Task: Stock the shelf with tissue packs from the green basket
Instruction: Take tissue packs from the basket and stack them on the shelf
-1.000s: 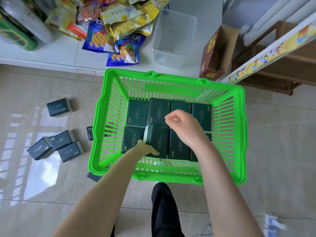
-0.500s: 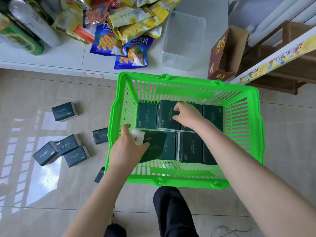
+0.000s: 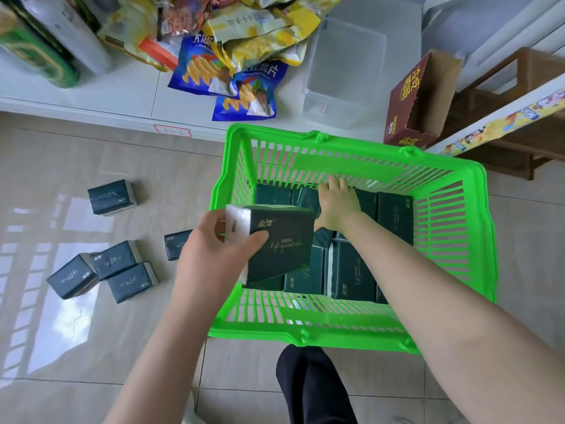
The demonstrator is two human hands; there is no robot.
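One-handed, holds likely soft, light, dark green film-wrapped tissue pack (image 3: 284, 249) over green plastic basket (image 3: 477, 240), with left hand (image 3: 214, 255) fingers (image 3: 218, 220) clamped round its white end; rests right hand (image 3: 336, 206) inside, grip unclear.

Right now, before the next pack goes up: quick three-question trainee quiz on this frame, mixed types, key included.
1. True or false: the left hand grips a tissue pack.
2. The right hand is: A on the shelf, B inside the green basket, C on the floor.
3. How many floor packs are visible left of the basket?
Key: 1 true; 2 B; 3 five.
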